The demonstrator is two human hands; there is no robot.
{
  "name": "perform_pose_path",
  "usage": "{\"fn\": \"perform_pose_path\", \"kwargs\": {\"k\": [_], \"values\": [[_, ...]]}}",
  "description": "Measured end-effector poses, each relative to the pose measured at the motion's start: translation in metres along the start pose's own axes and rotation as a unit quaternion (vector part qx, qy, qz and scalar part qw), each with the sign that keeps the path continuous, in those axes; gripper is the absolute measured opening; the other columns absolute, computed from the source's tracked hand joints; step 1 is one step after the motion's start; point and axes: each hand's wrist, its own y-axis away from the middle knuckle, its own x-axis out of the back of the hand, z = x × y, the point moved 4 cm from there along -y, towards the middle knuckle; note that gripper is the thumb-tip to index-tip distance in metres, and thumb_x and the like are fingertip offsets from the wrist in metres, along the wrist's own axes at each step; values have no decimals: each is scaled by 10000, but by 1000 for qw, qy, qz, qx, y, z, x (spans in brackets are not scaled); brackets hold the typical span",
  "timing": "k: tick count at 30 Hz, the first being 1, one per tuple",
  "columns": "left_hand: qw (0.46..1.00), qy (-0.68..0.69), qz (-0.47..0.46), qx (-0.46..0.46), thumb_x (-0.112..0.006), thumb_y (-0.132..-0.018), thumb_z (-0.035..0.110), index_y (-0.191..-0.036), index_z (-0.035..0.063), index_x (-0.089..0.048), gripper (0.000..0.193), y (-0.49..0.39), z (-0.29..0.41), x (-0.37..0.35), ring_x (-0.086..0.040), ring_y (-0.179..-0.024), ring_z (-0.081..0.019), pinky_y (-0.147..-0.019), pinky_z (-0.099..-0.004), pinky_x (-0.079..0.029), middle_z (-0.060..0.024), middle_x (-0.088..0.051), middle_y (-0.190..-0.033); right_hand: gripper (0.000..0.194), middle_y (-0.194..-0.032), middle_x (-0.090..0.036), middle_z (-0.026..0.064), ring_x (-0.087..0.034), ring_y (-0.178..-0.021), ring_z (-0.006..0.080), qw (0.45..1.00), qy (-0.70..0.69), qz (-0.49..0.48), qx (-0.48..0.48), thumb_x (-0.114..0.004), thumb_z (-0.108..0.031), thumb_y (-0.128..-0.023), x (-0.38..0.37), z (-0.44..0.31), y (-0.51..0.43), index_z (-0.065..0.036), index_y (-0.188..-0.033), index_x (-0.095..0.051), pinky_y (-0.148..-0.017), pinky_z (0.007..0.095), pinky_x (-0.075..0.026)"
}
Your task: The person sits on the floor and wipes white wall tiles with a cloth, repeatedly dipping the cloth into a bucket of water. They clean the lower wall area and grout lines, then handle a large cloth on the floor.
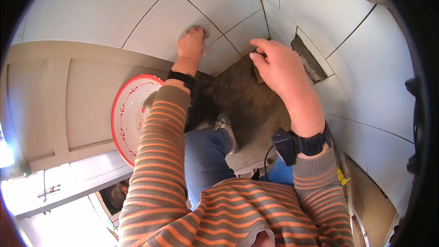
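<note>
My left hand (191, 44) is closed in a fist against the white tiled wall (151, 24). Its fingertips meet a small greyish round patch or opening (202, 30) in one tile; whether they grip anything is hidden. Over the dark floor corner, my right hand (279, 63) is held with thumb and forefinger apart, and nothing shows between them. To its right a rectangular gap (308, 55) is cut in the side wall tiles. A white enamel basin (125, 120) with a red rim and red pattern is partly covered by my left forearm.
The stained dark floor (247, 99) runs into the corner below my hands, beside my shoe (224, 123). A pale panelled door or cabinet (92, 99) stands on the left. At the lower right are a yellow object (341, 177) and a brown board (370, 202).
</note>
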Motion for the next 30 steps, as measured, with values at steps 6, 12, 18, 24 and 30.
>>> {"fn": "perform_pose_path", "kwargs": {"k": [6, 12, 18, 24, 30], "values": [[997, 1, -79, -15, -634, -781, 86, -998, 139, -626, 224, 7, 18, -55, -643, -950, -252, -767, -366, -536, -86, -643, -1023, 258, -933, -657, 96, -621, -842, 287, 999, -12, -24, -34, -597, -209, -849, 7, 11, -2, -97, -1079, -630, -739, 378, -498], [981, 114, -140, 68, -562, -826, 105, -1062, 135, -646, 253, 2, 4, -64, -613, -1002, -310, -819, -407, -512, -109, -641, -1104, 279, -866, -669, 83, -625, -734, 262, 1000, -22, 12, -14, -620, -197, -836, 14, 14, 1, -88, -1093, -627, -685, 346, -493], [976, 188, -23, 106, -574, -802, 233, -993, 89, -658, 254, 16, -24, -16, -610, -934, -371, -808, -435, -497, -177, -650, -1011, 281, -877, -671, 84, -625, -734, 266, 999, -22, 35, -4, -616, -206, -839, 22, 15, 2, -91, -1095, -628, -682, 347, -494], [952, 201, 91, 212, -595, -789, 306, -968, 90, -667, 289, 44, -59, 37, -622, -855, -395, -783, -469, -482, -205, -659, -904, 260, -894, -666, 93, -625, -773, 285, 998, -34, 44, 10, -611, -208, -837, 24, 11, 3, -96, -1071, -635, -692, 370, -501], [973, 127, -85, 175, -607, -802, 346, -1059, 121, -678, 349, 34, -55, -22, -620, -960, -353, -837, -441, -489, -170, -666, -992, 230, -883, -652, 117, -624, -834, 321, 998, -35, 43, 13, -607, -204, -823, 15, 8, 1, -101, -1025, -643, -711, 414, -514]]}}
